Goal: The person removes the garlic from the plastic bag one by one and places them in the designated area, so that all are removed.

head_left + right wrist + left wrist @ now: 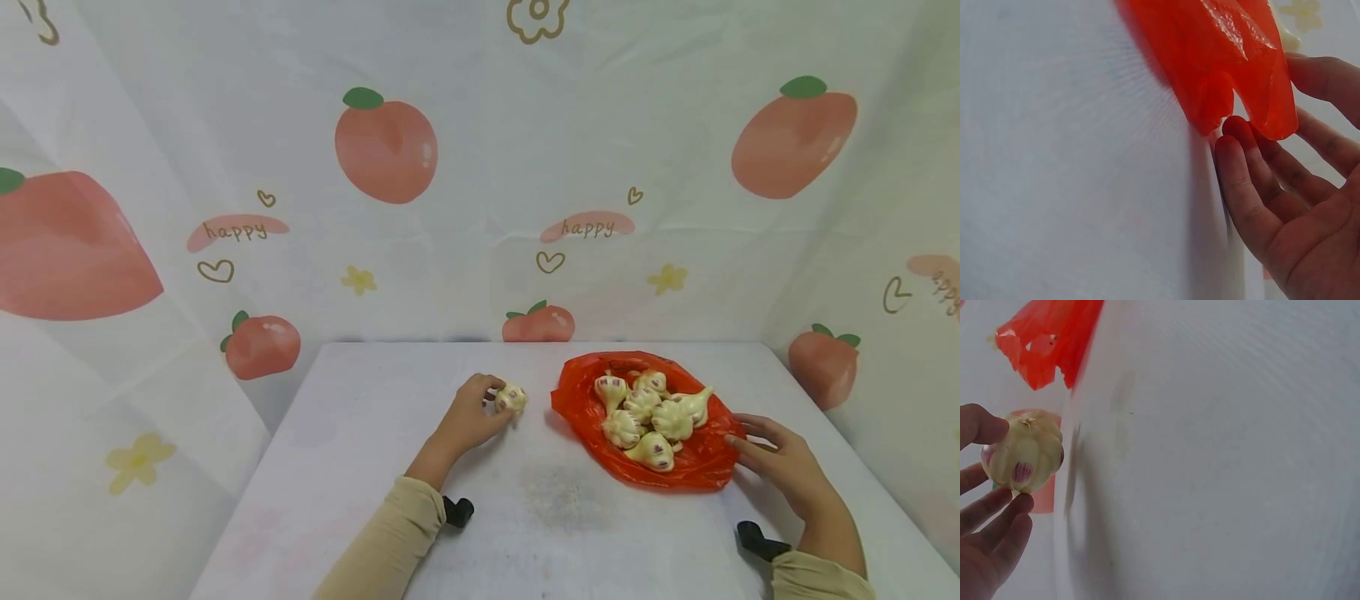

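My left hand (476, 414) pinches a garlic bulb (1025, 453) between thumb and fingertips, left of the red bag. The bulb is pale with purplish patches, and its shadow falls on the table below in the left wrist view. A red plastic bag (592, 446), spread wide with its edge rolled out, lies on the right of the table. Several garlic bulbs (643, 406) are piled in it. At the bag's right edge, my right hand (783, 467) holds the rim, thumb on the near side and fingers behind the plastic (1241, 81).
The white table (360, 433) has a greyish smudge (566, 496) in front of the bag. Behind and beside it hangs a white cloth (465, 208) printed with peaches, hearts and flowers. A black wrist mount (457, 511) sits at the left cuff, another (761, 542) at the right.
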A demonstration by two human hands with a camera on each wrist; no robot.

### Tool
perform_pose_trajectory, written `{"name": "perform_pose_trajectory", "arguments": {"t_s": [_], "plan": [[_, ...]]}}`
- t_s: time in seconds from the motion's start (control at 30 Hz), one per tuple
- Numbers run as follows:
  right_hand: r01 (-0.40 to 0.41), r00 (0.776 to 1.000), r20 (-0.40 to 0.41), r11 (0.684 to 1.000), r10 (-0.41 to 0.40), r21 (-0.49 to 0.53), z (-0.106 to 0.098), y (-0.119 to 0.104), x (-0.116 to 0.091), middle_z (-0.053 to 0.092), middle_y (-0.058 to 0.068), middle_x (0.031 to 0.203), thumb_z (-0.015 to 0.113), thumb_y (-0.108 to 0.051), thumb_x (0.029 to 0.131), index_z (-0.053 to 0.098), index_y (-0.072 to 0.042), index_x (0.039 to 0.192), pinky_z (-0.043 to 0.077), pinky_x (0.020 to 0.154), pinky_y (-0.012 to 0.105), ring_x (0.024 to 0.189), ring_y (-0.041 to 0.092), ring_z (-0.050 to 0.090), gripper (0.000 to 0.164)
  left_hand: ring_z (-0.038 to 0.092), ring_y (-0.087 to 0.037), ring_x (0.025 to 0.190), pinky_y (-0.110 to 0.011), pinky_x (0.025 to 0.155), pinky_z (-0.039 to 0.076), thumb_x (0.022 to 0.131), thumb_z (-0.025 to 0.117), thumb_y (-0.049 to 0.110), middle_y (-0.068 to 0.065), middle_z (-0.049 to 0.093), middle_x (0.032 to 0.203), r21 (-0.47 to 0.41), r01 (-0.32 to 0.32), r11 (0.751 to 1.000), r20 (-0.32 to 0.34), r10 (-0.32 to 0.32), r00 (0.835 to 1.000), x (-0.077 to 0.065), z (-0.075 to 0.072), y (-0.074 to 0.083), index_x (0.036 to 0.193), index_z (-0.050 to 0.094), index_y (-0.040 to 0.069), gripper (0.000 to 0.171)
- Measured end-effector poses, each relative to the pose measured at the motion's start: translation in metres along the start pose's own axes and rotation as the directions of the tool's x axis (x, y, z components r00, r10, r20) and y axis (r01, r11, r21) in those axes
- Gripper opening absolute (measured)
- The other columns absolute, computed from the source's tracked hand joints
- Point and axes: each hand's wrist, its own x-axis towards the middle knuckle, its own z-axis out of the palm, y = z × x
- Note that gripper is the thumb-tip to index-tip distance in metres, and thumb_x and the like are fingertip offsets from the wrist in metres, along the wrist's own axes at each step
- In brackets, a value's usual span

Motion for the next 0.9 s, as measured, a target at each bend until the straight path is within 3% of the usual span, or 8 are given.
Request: {"name": "perform_pose_trajectory", "arguments": {"t_s": [0.47, 0.9], "plan": [[0.004, 1.000, -0.003, 1.000, -0.004, 0.003, -0.0001, 0.0019, 0.0006, 0.028, 0.039, 0.164, 0.059, -0.051, 0.107, 0.027, 0.004, 0.163, 0.064, 0.093, 0.043, 0.144, 0.063, 0.038, 0.085, 0.070, -0.029, 0.107, -0.042, 0.093, 0.061, 0.091, 0.081, 0.016, -0.016, 0.067, 0.124, 0.011, 0.003, 1.000, -0.019, -0.003, 1.000, -0.0015, 0.0007, -0.0095, 0.126, 0.067, 0.002, 0.041], [0.035, 0.999, -0.007, 0.999, -0.035, 0.000, -0.0006, 0.0017, -0.0015, 0.031, 0.040, 0.161, 0.058, -0.049, 0.108, 0.030, 0.006, 0.161, 0.065, 0.088, 0.036, 0.142, 0.063, 0.041, 0.081, 0.069, -0.028, 0.111, -0.043, 0.097, 0.059, 0.094, 0.079, 0.020, -0.014, 0.066, 0.126, 0.029, 0.057, 0.998, -0.025, -0.056, 0.998, -0.0023, -0.0005, -0.0085, 0.131, 0.065, 0.006, 0.043]]}}
